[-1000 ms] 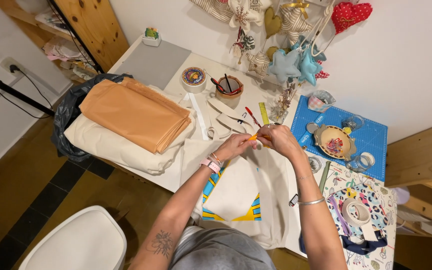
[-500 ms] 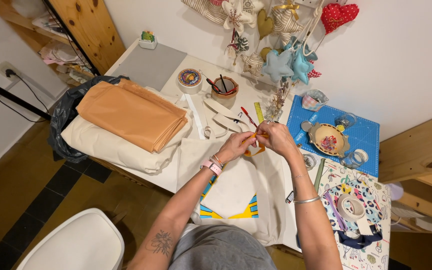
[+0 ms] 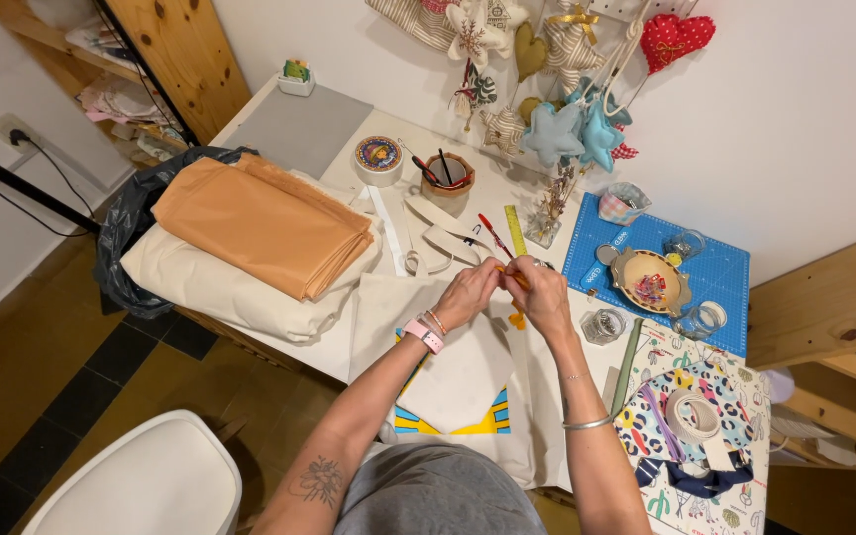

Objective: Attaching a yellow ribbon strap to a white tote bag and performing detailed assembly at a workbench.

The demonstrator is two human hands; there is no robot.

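Observation:
My left hand (image 3: 470, 291) and my right hand (image 3: 541, 290) meet above the white table (image 3: 349, 134), fingertips together. Between them they pinch a small orange object (image 3: 513, 278); what it is stays too small to tell. Right below the hands lies a cream cloth bag (image 3: 458, 381) with a blue, yellow and white panel, hanging over the table's front edge onto my lap. A small orange piece (image 3: 517, 320) rests on the bag under my right hand. A pink watch is on my left wrist, and bracelets are on my right forearm.
Folded orange fabric (image 3: 260, 223) on cream cloth lies left. A tape roll (image 3: 378, 157), a pen cup (image 3: 446, 174), scissors (image 3: 494, 236) and cream straps (image 3: 443, 238) sit behind the hands. Right: a blue cutting mat (image 3: 725, 272), wooden bowl (image 3: 651, 279), patterned fabric (image 3: 691, 396). A white chair (image 3: 141, 485) stands below left.
Both hands stay together at the same spot on the table; the fingers shift slightly around the small orange object. The head view has tilted a little.

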